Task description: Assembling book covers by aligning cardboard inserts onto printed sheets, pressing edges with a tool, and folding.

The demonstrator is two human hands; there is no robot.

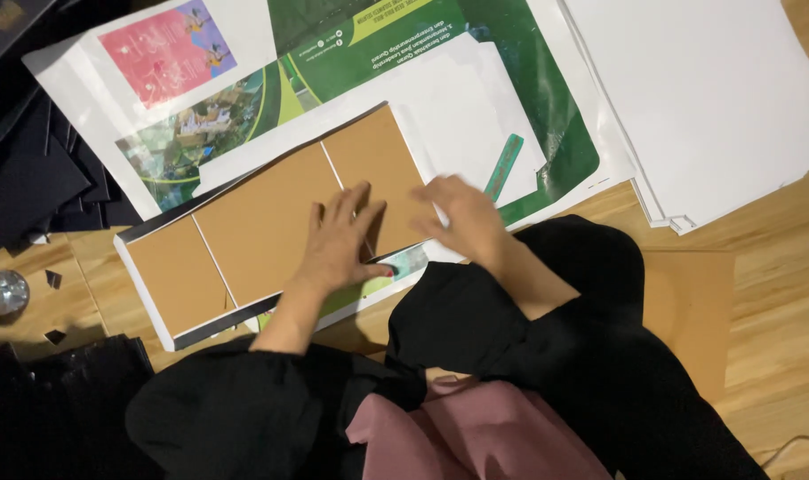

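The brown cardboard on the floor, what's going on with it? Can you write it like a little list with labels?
Place: wooden floor, seen from above
Main thing: brown cardboard in three panels, lying flat on a white sheet
Left hand: flat on the cardboard, fingers spread
Right hand: pressing at the cardboard's right edge, blurred
Underneath: green poster
Nearby: green ruler, white paper stack, black sheets, glass

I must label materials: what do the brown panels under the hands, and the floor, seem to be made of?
The three brown rectangular panels look like matte greyboard or cardboard: flat, dull, no shine. The pale floor looks like wood or laminate: plank seams, grain.
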